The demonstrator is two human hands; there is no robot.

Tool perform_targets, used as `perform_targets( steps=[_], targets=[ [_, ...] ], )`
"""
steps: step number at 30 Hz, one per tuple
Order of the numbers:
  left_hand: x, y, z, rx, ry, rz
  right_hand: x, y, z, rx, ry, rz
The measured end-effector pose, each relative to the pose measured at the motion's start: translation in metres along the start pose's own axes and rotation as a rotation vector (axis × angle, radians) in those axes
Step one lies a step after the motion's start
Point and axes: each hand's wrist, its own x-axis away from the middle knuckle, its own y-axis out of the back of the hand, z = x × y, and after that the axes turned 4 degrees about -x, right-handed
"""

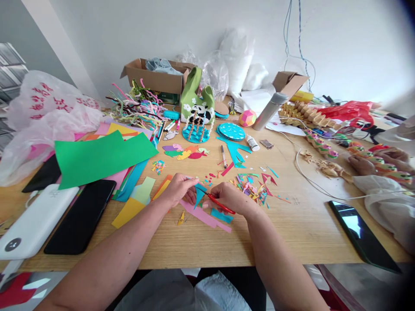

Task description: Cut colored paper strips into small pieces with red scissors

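Between the fingers of my left hand (179, 190) is a small piece of blue paper (200, 195). My right hand (231, 196) is closed around the red-handled scissors (222, 203), whose blades meet the blue paper near my left fingertips. Beneath my hands lie a pink paper strip (202, 216) and another blue scrap (221, 215). A small yellow paper piece (181, 218) rests just in front of my left hand. Beyond my right hand spreads a heap of colourful paper scraps (254, 186). Several fish-shaped paper cutouts (184, 152) lie farther back.
Green paper sheets (103, 155), a power bank (32, 220) and a black phone (81, 218) lie left. Decorated blue discs (231, 131), a grey bottle (270, 111) and a panda bag (197, 103) stand behind. At right are another phone (361, 235), a cable and another person's hands (361, 166).
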Motion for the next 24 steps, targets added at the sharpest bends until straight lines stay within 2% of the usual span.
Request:
perform_targets(
  steps=[17, 21, 24],
  targets=[
    [-0.001, -0.001, 0.0023, 0.01, 0.01, 0.011, 0.0005, -0.0008, 0.0032, -0.026, 0.009, 0.006],
    [-0.002, -0.0002, -0.0007, 0.044, -0.034, -0.089, 0.0005, -0.0004, 0.0051, -0.017, 0.014, -0.02],
    [-0.0046, 0.0034, -0.0014, 0.11, -0.077, -0.169, -0.0008, -0.0014, 0.0052, 0.038, 0.101, -0.047]
  ],
)
